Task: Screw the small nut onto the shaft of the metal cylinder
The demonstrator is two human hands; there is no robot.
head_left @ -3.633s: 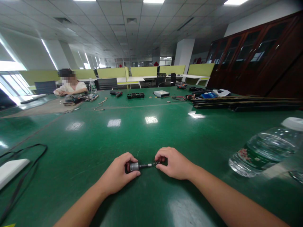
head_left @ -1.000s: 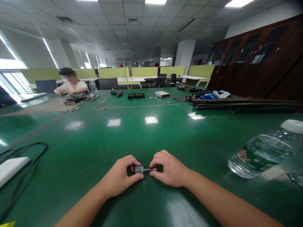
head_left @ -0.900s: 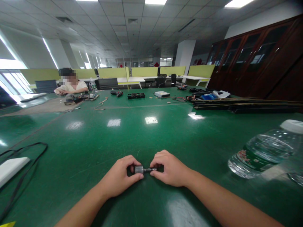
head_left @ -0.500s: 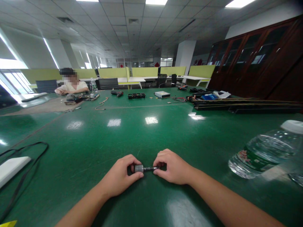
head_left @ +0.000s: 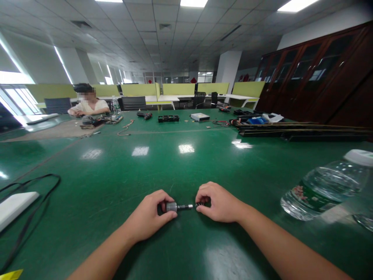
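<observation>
Near the front of the green table, my left hand [head_left: 155, 212] pinches a small silver metal cylinder with a thin stepped shaft [head_left: 172, 207]. The shaft points right and ends in a bright tip. Just off that tip, with a narrow gap between, is my right hand [head_left: 217, 202]. Its thumb and fingers are closed on a small dark ridged piece [head_left: 199, 204], which looks coil-like. Most of that piece is hidden by the fingers, so I cannot tell its exact kind.
A large water bottle [head_left: 323, 190] lies on its side at the right. A white box [head_left: 17, 206] and a black cable [head_left: 32, 212] are on the left. Farther back are a power drill [head_left: 144, 115], a black frame [head_left: 168, 118], long black rails [head_left: 291, 130] and a seated person [head_left: 90, 103].
My right hand has moved slightly right, off the shaft, with the small dark piece in its fingers. The shaft's bright tip now shows. My left hand has barely moved.
</observation>
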